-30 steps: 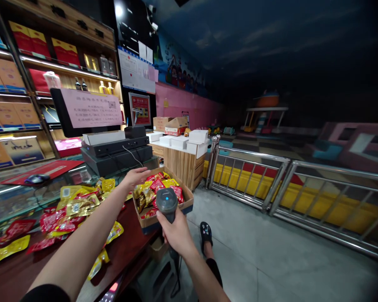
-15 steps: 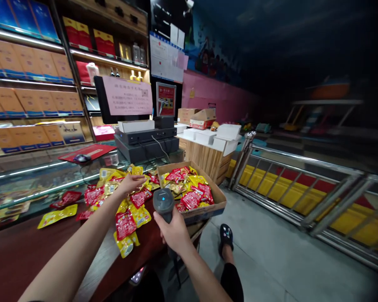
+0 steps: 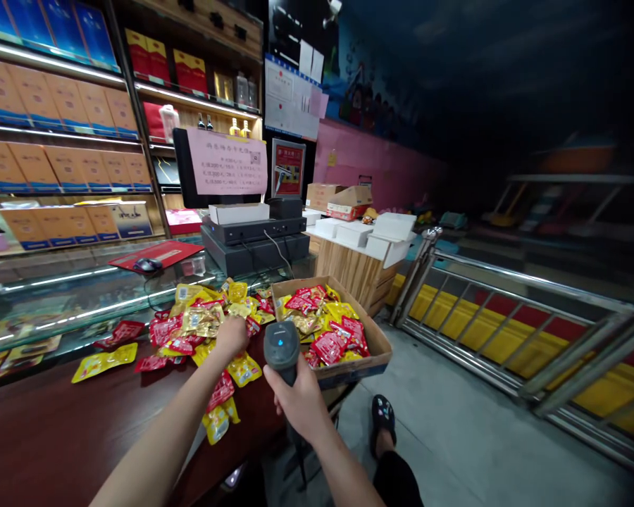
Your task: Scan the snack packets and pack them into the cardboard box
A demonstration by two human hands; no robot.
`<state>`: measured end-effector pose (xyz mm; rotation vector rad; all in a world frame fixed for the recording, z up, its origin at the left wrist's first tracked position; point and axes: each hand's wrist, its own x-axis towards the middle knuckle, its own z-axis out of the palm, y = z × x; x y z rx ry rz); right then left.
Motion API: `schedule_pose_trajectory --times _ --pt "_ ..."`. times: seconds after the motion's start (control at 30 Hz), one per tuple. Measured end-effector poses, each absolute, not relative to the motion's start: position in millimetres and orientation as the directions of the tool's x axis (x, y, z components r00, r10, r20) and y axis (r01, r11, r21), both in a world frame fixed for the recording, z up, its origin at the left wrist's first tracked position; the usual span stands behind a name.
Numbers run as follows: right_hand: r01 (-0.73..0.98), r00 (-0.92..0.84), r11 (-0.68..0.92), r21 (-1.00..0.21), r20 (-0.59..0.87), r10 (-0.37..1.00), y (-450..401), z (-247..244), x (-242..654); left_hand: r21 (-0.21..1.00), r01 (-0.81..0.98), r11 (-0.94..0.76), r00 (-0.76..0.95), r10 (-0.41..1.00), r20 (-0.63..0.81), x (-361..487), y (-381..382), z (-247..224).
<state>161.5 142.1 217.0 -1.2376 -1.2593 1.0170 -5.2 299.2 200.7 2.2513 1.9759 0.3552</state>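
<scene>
lit shelves (image 3: 201, 101) stand left, a pink wall (image 3: 380, 158) behind, gray floor (image 3: 444, 415) right.

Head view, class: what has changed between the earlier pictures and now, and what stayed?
The left hand has moved left from the box to the loose packets; its grip is hidden. The camera view has turned left. The right hand still holds the scanner.

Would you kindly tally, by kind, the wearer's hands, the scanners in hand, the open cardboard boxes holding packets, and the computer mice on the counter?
Hands: 2, left hand and right hand
Scanner in hand: 1
Open cardboard box with packets: 1
Computer mouse: 1
Total: 5
</scene>
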Motion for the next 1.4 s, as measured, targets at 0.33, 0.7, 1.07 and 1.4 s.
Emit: schedule_pose_trajectory --times 0.33,0.7,1.07,1.4 --pt "-0.058 0.141 0.083 -0.995 0.074 0.987 141 265 226 0.798 0.538 -0.272 0.143 0.962 0.232 43 292 267" --pt "0.036 0.219 0.041 -0.999 0.048 0.975 148 277 271 0.906 0.101 -0.411 0.198 0.901 0.386 172 290 266" --pt "0.02 0.229 0.007 -1.0 0.011 0.973 148 269 276 0.898 0.215 -0.384 0.204 0.917 0.343 179 282 252" --pt "-0.005 0.211 0.039 -0.999 0.038 0.977 152 254 271 0.904 0.221 -0.367 0.212 0.922 0.323 170 284 242"
